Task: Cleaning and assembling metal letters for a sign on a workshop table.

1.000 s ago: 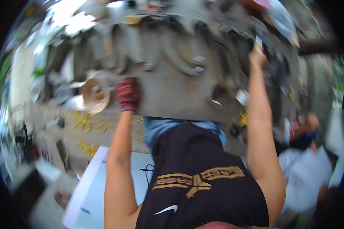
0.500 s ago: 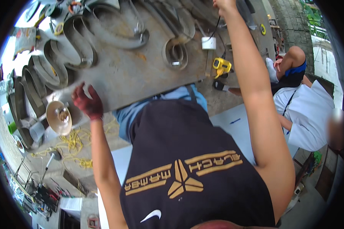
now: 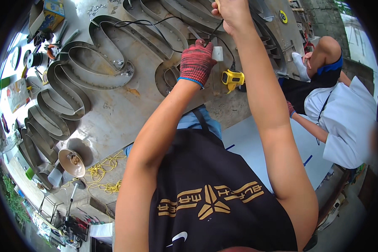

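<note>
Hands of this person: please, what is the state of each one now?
Left hand: gloved, at the white block; grip cannot be told.
Right hand: bare, closed on a tan handle, mostly out of view.

The person's left grip (image 3: pixel 197 63), in a red-and-black knit glove (image 3: pixel 194 69), is beside a white block (image 3: pixel 218 54) over the table (image 3: pixel 109 111). The bare right grip (image 3: pixel 234 17) curls round a pale, mostly hidden piece (image 3: pixel 218 3). Curved metal strips (image 3: pixel 82 110) and a tan bowl (image 3: pixel 66 162) stand on the table; a yellow device (image 3: pixel 233 79) is at its edge.
</note>
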A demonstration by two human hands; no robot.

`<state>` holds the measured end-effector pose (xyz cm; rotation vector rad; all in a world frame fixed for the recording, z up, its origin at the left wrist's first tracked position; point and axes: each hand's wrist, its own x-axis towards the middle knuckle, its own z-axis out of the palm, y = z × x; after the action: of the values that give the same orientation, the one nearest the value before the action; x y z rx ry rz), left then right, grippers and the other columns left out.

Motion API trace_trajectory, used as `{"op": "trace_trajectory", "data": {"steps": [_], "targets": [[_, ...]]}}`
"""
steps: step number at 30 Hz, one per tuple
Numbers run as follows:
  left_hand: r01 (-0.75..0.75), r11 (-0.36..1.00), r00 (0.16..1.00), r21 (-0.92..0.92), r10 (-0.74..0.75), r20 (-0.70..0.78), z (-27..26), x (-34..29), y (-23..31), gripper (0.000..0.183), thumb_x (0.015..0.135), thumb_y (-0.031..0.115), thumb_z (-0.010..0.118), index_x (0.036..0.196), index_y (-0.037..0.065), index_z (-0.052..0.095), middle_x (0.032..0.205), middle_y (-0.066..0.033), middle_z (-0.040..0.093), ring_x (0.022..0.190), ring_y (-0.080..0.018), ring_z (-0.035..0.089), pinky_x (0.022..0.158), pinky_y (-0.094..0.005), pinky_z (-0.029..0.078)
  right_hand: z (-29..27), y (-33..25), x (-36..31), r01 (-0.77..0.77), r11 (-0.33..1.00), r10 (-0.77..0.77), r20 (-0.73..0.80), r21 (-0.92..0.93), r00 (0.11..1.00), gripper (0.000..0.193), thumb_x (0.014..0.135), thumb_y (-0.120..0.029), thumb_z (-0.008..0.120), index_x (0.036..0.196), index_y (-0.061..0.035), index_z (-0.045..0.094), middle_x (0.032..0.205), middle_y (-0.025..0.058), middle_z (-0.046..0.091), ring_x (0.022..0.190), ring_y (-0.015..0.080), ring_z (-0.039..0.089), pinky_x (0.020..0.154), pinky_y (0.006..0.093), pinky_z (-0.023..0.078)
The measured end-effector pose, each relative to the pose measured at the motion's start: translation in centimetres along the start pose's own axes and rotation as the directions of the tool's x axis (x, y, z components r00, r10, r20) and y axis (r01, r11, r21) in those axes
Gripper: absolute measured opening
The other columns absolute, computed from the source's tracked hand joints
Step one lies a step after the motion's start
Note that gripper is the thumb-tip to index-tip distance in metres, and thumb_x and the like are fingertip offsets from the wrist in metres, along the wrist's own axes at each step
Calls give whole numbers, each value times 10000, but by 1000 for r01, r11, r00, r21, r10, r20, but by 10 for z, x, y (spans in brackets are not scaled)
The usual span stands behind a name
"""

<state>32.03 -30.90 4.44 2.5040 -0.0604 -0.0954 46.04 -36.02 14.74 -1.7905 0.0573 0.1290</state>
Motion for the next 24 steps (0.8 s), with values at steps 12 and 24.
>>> {"op": "trace_trajectory", "data": {"steps": [12, 24], "targets": [[-235, 955, 948, 183, 266, -175, 4, -56, -1, 338, 739, 204, 755, 1069, 184, 684, 1136, -72, 640, 913, -273, 629, 753, -446, 496, -33, -34, -35, 0, 993, -3, 21, 115, 1000, 307, 1023, -274, 587, 1093, 23, 619, 714, -9, 541, 570, 66, 499, 484, 224, 420], [-324, 931, 881, 170, 363, -303, -27, -93, -1, 317, 721, 176, 778, 1030, 171, 703, 1220, -70, 603, 871, -250, 605, 763, -416, 473, -37, -57, -65, 13, 978, -24, 51, 206, 998, 353, 1023, -308, 582, 1119, 30, 613, 700, 2, 556, 562, 75, 512, 489, 233, 445]]}}
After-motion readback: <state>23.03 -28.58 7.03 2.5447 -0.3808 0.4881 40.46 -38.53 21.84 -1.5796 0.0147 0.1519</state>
